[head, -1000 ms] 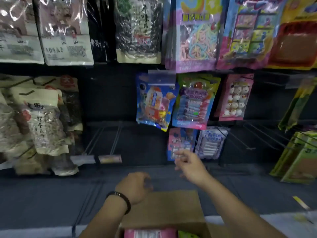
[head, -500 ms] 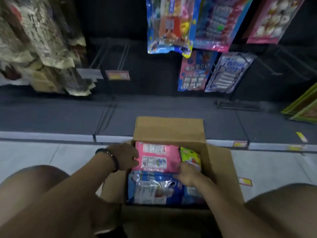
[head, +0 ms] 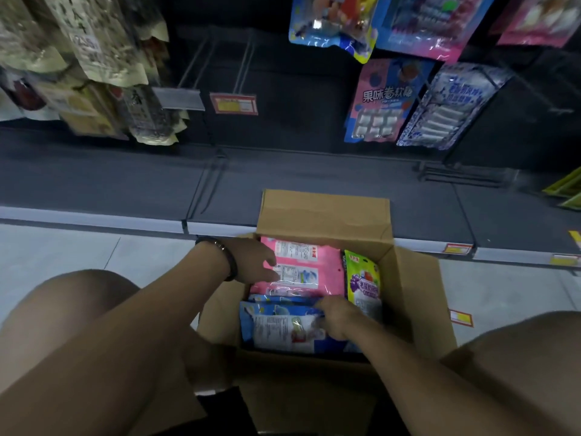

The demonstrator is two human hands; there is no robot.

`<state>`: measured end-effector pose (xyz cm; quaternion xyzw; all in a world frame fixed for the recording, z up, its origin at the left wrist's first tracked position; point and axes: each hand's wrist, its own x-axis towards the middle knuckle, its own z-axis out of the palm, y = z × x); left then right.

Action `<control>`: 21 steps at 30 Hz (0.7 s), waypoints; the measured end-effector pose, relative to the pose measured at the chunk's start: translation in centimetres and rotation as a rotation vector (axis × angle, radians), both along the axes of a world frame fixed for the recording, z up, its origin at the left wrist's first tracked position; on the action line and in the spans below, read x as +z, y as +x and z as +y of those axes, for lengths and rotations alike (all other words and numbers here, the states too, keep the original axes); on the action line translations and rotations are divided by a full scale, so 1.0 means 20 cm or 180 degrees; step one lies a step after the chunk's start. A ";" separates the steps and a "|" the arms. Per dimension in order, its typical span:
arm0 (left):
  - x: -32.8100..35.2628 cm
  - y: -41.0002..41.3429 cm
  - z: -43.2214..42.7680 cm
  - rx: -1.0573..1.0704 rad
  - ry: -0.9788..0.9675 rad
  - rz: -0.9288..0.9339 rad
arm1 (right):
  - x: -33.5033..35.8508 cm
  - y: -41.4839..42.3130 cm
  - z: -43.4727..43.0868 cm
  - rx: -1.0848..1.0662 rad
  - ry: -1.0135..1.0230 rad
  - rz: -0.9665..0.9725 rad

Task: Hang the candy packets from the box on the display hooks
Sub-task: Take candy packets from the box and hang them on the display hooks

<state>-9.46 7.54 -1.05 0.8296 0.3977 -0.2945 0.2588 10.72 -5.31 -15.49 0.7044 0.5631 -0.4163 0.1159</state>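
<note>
An open cardboard box [head: 418, 297] stands on the floor between my knees. Inside lie pink candy packets [head: 317, 272], blue packets [head: 283, 328] nearer me, and a green grape packet [head: 364, 281] upright at the right. My left hand [head: 251, 262], with a dark wristband, rests its fingers on the left side of the pink packets. My right hand [head: 339, 319] is curled over the right end of the blue packets, its fingers pinching the top blue packet's edge. Empty display hooks [head: 220, 64] jut from the dark back panel above.
A pink-blue candy packet [head: 383, 102] and a white-blue one [head: 449, 108] hang on the lowest right hooks, with more above. Beige snack bags [head: 94, 73] hang at the left. A dark base shelf [head: 125, 184] runs behind the box. My bare knees flank the box on the tiled floor.
My view dropped from the hooks to the box. Both hands came down from the shelf into the box, the right settling on the blue packets and the left on the pink ones.
</note>
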 end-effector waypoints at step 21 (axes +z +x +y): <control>0.08 0.14 -0.01 0.0236 0.0527 -0.1077 | 0.85 0.37 0.28 -0.0228 0.1348 0.0699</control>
